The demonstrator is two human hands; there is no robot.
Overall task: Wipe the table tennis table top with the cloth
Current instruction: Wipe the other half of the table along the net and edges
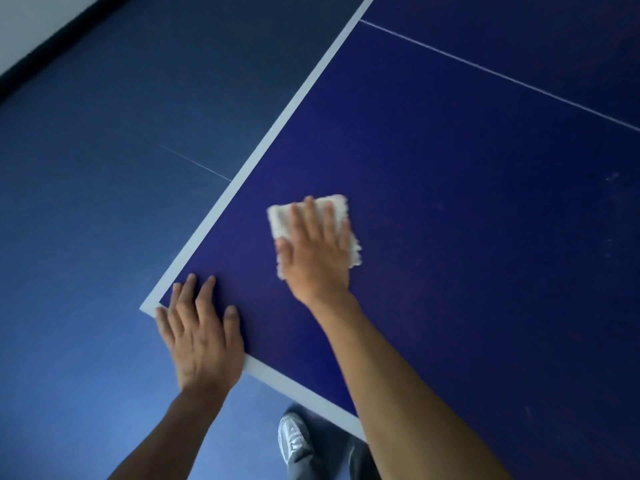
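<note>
I press my right hand [317, 252], fingers flat, onto the white cloth [343, 209] near the table corner [149, 308]; my left hand [199, 336], fingers spread, braces there for balance.

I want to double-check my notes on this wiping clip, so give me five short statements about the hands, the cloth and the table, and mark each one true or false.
1. The right hand presses flat on the white cloth. True.
2. The cloth lies on the floor. False: it lies on the table top, near the corner.
3. The left hand rests on the table's corner. True.
4. The left hand grips a second cloth. False: it holds nothing, and its fingers lie straight on the surface.
5. A shoe shows below the table's near edge. True.
</note>
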